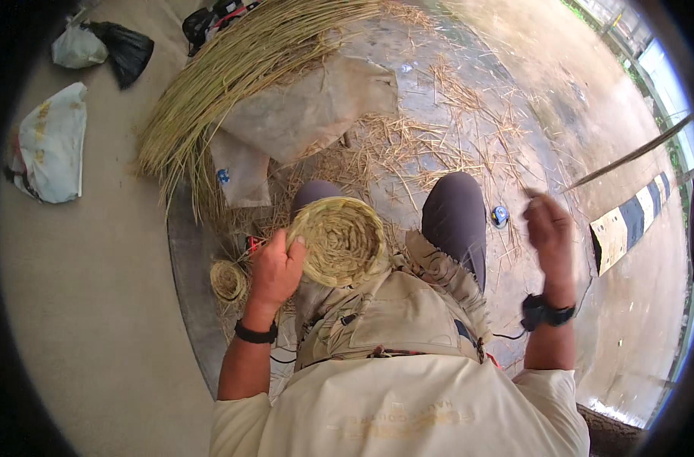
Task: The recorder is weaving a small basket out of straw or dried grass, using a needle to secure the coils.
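Grasps woven basket (339,240) by its left side with left hand (277,266); holds right hand (551,223) apart (cannot tell its grip).

In the upper left of my view I see a pale plastic bag (80,47) right beside a black plastic bag (126,50), and below them a white sack (54,141) with yellow markings. At the top, left of centre, sits a black-and-red item (204,29) I can't make out. Near the upper middle I have a beige cloth (309,107) spread out, and at its lower left a small blue patch (223,176). Right of centre, a round blue-and-black object (500,216) lies on the ground. Farther right I see a striped block (631,223), dark and pale by turns, lying at a slant, and greenery (671,148) along the right rim.
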### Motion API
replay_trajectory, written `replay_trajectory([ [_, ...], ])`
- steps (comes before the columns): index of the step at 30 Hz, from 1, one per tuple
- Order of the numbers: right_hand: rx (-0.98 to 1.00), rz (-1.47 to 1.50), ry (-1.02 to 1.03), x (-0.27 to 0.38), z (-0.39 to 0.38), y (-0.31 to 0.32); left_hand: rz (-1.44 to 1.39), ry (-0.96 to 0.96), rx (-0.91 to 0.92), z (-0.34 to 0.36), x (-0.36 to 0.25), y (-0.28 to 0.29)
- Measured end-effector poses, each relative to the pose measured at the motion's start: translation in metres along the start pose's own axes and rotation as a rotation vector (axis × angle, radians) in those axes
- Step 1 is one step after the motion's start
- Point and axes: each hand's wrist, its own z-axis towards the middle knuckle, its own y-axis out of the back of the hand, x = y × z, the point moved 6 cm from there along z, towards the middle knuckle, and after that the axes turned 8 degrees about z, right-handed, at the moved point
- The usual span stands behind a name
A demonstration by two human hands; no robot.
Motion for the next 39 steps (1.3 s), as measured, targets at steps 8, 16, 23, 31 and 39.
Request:
replay_trajectory([
  [8, 0.809, -0.470, 0.478, 0.004, -0.078, -0.221, -0.067, -0.119, 0.017, -0.010, -0.050, 0.001],
  [16, 0.793, -0.474, 0.496, -0.001, -0.078, -0.228, -0.058, -0.143, 0.002, -0.014, -0.052, -0.001],
  [23, 0.766, -0.538, 0.453, -0.021, -0.075, -0.239, -0.039, -0.123, -0.008, -0.017, -0.061, -0.008],
  [31, 0.806, -0.205, 0.243, -0.008, -0.061, -0.251, 0.020, -0.167, -0.039, -0.017, -0.056, -0.006],
  [39, 0.775, -0.118, 0.298, -0.012, -0.065, -0.247, 0.164, -0.295, -0.069, -0.009, -0.068, 0.005],
])
